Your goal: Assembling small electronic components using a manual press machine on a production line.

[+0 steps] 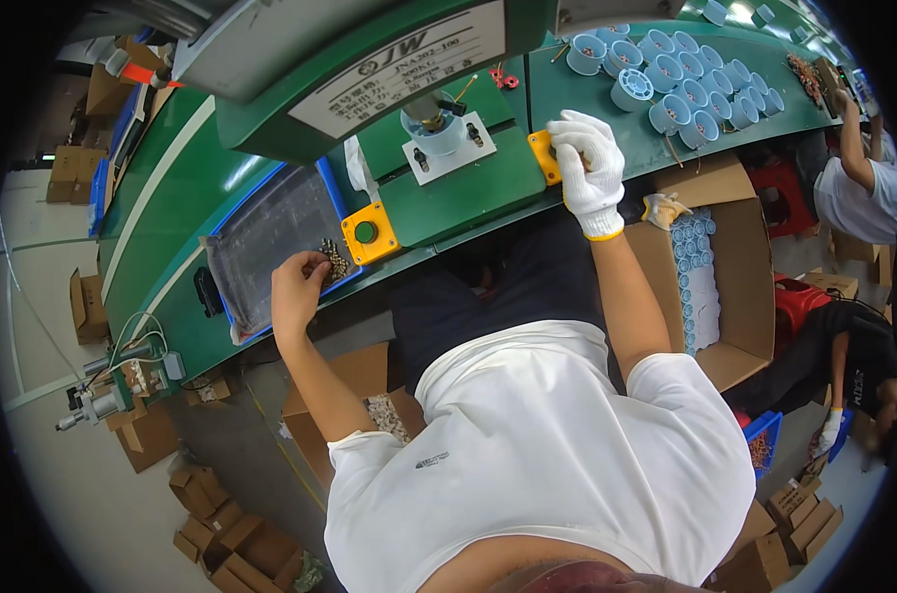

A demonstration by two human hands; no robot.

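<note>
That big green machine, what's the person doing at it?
A person in a white shirt stands at a green press. The bare left hand picks at small metal parts in a blue tray. The gloved right hand rests on a yellow button box. A pale blue spool sits under the press head. More spools lie on the bench behind.
</note>
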